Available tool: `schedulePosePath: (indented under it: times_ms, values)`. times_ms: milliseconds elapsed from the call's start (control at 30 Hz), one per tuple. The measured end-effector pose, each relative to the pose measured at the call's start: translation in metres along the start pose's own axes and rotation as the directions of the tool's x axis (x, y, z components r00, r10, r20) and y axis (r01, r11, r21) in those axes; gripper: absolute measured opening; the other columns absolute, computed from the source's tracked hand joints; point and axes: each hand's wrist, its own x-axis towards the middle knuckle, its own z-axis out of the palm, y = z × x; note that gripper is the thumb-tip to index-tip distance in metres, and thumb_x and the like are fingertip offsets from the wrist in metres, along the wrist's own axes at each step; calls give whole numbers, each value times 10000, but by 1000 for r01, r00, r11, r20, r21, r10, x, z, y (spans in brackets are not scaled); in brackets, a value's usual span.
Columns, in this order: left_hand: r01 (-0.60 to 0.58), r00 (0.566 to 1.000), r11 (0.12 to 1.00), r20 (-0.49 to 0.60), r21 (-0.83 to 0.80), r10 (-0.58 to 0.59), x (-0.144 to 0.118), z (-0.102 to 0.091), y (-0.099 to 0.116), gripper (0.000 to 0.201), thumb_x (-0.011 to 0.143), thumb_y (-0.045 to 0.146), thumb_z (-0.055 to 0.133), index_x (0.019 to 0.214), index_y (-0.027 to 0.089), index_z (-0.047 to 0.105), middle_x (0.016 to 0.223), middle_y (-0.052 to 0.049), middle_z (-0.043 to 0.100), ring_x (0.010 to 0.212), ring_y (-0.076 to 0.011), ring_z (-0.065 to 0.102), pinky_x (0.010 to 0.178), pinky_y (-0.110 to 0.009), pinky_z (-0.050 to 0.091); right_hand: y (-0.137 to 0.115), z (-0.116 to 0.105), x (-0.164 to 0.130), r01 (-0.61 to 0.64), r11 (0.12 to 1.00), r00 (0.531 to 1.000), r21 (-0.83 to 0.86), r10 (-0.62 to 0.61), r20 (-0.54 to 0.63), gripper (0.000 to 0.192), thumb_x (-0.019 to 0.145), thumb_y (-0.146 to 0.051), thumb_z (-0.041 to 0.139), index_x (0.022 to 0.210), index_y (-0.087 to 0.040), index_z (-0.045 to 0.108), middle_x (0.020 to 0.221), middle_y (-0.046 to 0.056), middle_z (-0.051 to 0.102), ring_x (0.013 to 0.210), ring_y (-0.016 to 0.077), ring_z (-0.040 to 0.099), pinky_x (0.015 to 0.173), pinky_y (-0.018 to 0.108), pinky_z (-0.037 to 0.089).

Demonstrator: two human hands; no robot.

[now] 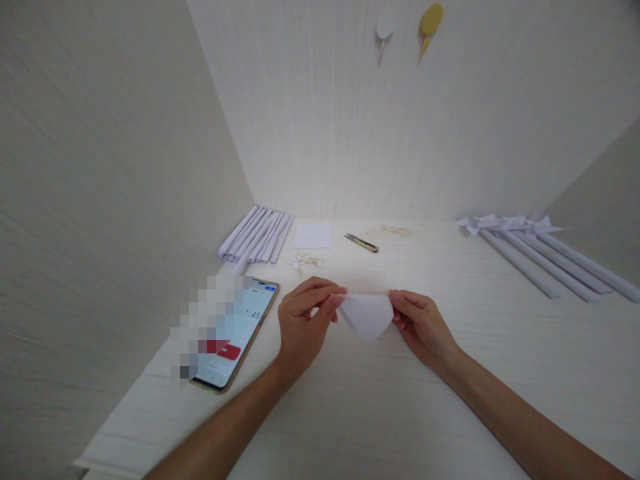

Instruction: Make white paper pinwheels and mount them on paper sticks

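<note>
A small white sheet of paper point(369, 319), folded so that a point hangs down, is stretched between my two hands above the table. My left hand point(307, 320) pinches its left corner between thumb and fingers. At the opposite corner my right hand point(423, 323) grips the paper the same way. Beyond the hands lie a square white paper stack point(313, 236), a little heap of cotton bud tips point(306, 261) and a pair of thread snips point(361, 243).
Rolled paper tubes point(259, 235) lie at the back left; more tubes with flared paper ends point(540, 257) lie at the right. A phone point(240, 333) rests left of my left hand. Small scraps point(395, 231) lie near the back wall, which bears white point(385, 25) and yellow hooks point(431, 20).
</note>
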Motion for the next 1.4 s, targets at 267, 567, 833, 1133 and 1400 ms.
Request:
schedulePosePath:
  times_ms: [267, 567, 833, 1133, 1400]
  values:
    - [20, 1000, 1000, -5, 10, -20, 0, 0, -1, 117, 720, 165, 560, 726, 187, 675, 675, -1, 586, 409, -21, 464, 351, -150, 366, 2, -1, 2, 11, 1000, 1000, -3, -11, 2, 233, 556, -305, 718, 471, -138, 581, 439, -35, 451, 426, 36, 359, 408, 184, 252]
    - [120, 993, 993, -18, -4, -120, 0, -1, 0, 129, 728, 224, 554, 700, 182, 672, 662, -1, 598, 407, -29, 435, 366, -171, 333, 0, 0, 1, 39, 998, 999, -49, -39, -14, 251, 544, -324, 718, 466, -139, 567, 446, -33, 437, 427, 45, 353, 396, 195, 245]
    - [481, 851, 841, -96, -249, -516, 2, 6, -15, 190, 680, 311, 589, 672, 144, 678, 521, -1, 562, 428, -36, 349, 390, -174, 258, 0, 2, -1, 163, 979, 981, -119, -174, -87, 234, 565, -325, 699, 467, -158, 568, 445, -33, 416, 432, 59, 316, 399, 222, 202]
    - [560, 747, 741, -160, -370, -645, 2, 11, -23, 163, 596, 299, 656, 657, 149, 678, 763, -36, 650, 534, -32, 411, 443, -143, 306, 3, 2, 0, 197, 969, 974, -145, -211, -83, 218, 599, -362, 664, 518, -168, 602, 476, -28, 462, 461, 69, 348, 440, 222, 250]
    - [564, 730, 699, -131, -440, -671, -1, 16, -20, 215, 567, 320, 676, 668, 130, 673, 737, -43, 648, 475, -15, 383, 422, -145, 291, 7, 5, -5, 127, 962, 992, -241, -129, 7, 296, 596, -374, 665, 829, -194, 637, 548, -21, 552, 515, 99, 453, 470, 220, 313]
